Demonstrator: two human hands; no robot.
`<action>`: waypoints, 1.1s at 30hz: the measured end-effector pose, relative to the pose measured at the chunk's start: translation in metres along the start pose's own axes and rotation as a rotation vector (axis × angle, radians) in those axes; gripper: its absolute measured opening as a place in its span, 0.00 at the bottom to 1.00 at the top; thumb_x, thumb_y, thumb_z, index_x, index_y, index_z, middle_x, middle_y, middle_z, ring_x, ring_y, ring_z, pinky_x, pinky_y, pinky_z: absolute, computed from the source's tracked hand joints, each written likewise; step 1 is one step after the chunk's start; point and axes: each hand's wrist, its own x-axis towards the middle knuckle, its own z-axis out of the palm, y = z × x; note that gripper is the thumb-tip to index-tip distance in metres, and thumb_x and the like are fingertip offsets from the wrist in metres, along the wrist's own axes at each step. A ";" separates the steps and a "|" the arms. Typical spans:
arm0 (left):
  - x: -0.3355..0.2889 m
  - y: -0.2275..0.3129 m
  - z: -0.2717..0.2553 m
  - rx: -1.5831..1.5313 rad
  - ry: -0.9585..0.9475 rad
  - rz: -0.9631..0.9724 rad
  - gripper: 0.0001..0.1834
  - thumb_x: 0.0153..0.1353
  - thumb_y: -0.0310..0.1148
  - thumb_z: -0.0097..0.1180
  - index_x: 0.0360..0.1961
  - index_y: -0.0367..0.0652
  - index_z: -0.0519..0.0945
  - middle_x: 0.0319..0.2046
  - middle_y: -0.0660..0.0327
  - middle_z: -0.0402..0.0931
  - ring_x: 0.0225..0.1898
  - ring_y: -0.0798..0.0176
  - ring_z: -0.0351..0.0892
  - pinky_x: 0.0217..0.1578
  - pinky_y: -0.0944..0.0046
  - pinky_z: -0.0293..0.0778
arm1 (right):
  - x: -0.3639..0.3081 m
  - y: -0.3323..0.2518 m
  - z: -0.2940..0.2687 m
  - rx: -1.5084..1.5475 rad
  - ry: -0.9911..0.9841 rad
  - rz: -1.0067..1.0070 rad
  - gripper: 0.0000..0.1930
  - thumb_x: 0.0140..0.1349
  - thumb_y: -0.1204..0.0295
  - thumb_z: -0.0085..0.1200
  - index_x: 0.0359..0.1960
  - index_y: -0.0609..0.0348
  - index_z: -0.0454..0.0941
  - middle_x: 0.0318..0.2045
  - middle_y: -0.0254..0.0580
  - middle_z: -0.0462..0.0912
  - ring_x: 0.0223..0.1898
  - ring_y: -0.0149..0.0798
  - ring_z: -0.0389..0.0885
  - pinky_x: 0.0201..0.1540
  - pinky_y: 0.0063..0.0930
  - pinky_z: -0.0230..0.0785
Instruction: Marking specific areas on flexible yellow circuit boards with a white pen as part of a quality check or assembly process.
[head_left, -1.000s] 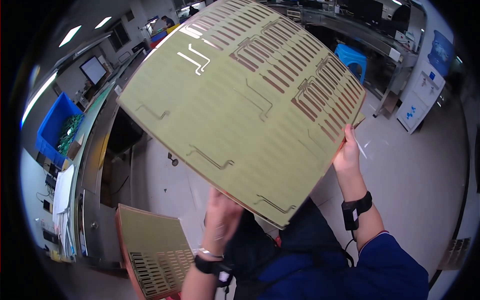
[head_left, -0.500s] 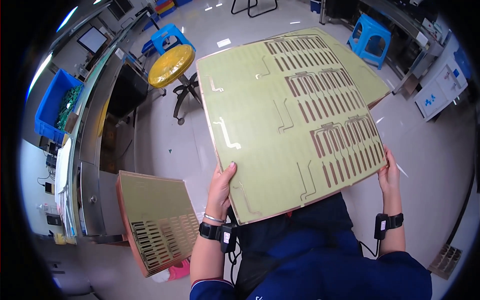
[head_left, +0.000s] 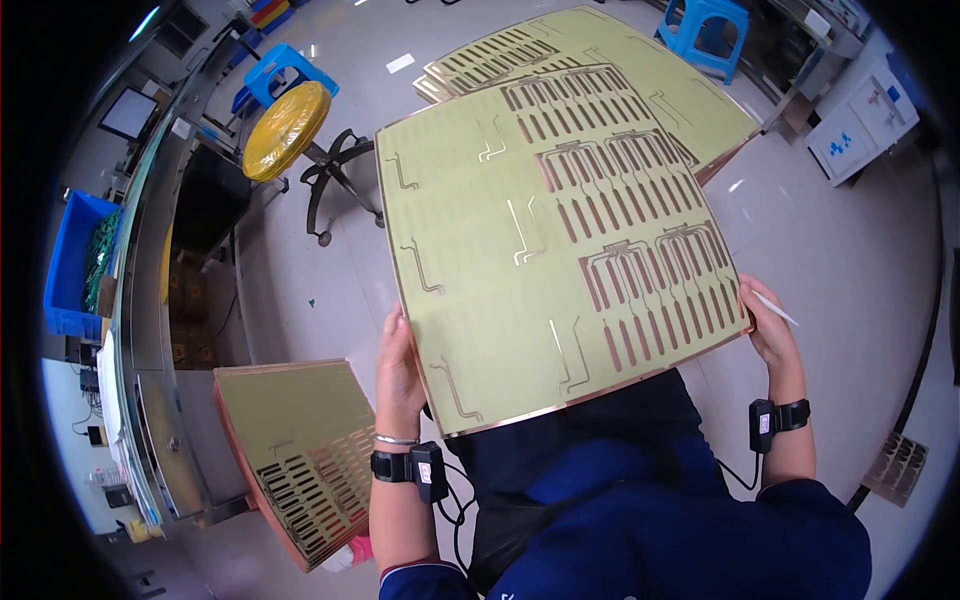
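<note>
Between my two hands is a large pale green printed circuit board panel (head_left: pixel 470 330), with rows of copper-brown strips and thin bent traces. It lies tilted in front of my body, above my lap. At its left edge, my left hand (head_left: pixel 398 372) holds it with the thumb up along the side; some fingers are hidden behind the panel. My right hand (head_left: pixel 772 325) grips the lower right corner. A thin white pointed stick (head_left: pixel 778 309) also sits in that right hand. Beyond the held panel lies a stack of similar panels (head_left: pixel 690 100), partly covered by it.
Another stack of panels (head_left: pixel 290 405) leans at lower left, beside a metal workbench (head_left: pixel 150 400). A yellow-covered stool (head_left: pixel 287 130) and blue plastic stools (head_left: pixel 705 35) stand farther off. A blue bin (head_left: pixel 75 270) with green pieces rests on the bench. A white cabinet (head_left: pixel 862 130) is at right.
The panel has come down and toward me, uncovering more of the stack behind it. My left hand has moved left, and its thumb no longer lies over the panel's face. The white stick shows more.
</note>
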 end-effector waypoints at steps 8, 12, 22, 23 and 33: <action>-0.027 0.007 -0.012 0.081 0.240 0.140 0.25 0.68 0.35 0.43 0.63 0.34 0.58 0.51 0.50 0.71 0.47 0.60 0.74 0.49 0.64 0.73 | 0.006 0.010 -0.007 0.145 -0.073 0.000 0.17 0.67 0.65 0.44 0.52 0.64 0.70 0.44 0.38 0.78 0.45 0.27 0.76 0.48 0.20 0.68; -0.041 -0.003 -0.006 0.063 0.283 0.009 0.21 0.68 0.36 0.43 0.56 0.32 0.66 0.38 0.58 0.76 0.32 0.69 0.74 0.29 0.72 0.69 | 0.007 0.016 -0.008 0.214 -0.075 -0.022 0.18 0.68 0.67 0.43 0.54 0.65 0.68 0.46 0.39 0.77 0.48 0.29 0.76 0.50 0.22 0.68; -0.045 -0.023 0.031 0.245 0.471 0.001 0.24 0.71 0.45 0.35 0.47 0.34 0.74 0.42 0.55 0.78 0.41 0.65 0.77 0.43 0.66 0.72 | 0.009 0.021 0.002 0.359 -0.063 -0.037 0.20 0.68 0.69 0.41 0.60 0.66 0.61 0.52 0.46 0.73 0.53 0.34 0.74 0.56 0.27 0.67; -0.044 -0.029 0.027 0.265 0.489 0.050 0.24 0.71 0.44 0.36 0.43 0.33 0.76 0.38 0.58 0.78 0.38 0.68 0.76 0.40 0.68 0.71 | 0.011 0.022 0.002 0.364 -0.073 -0.026 0.21 0.68 0.70 0.41 0.60 0.66 0.61 0.52 0.47 0.73 0.53 0.34 0.74 0.56 0.27 0.67; -0.054 -0.043 0.004 0.480 0.515 0.225 0.22 0.71 0.41 0.38 0.38 0.31 0.77 0.31 0.64 0.75 0.33 0.74 0.69 0.36 0.70 0.67 | 0.020 0.023 -0.002 0.280 -0.090 0.011 0.14 0.67 0.67 0.44 0.49 0.64 0.71 0.41 0.38 0.78 0.42 0.29 0.77 0.48 0.23 0.70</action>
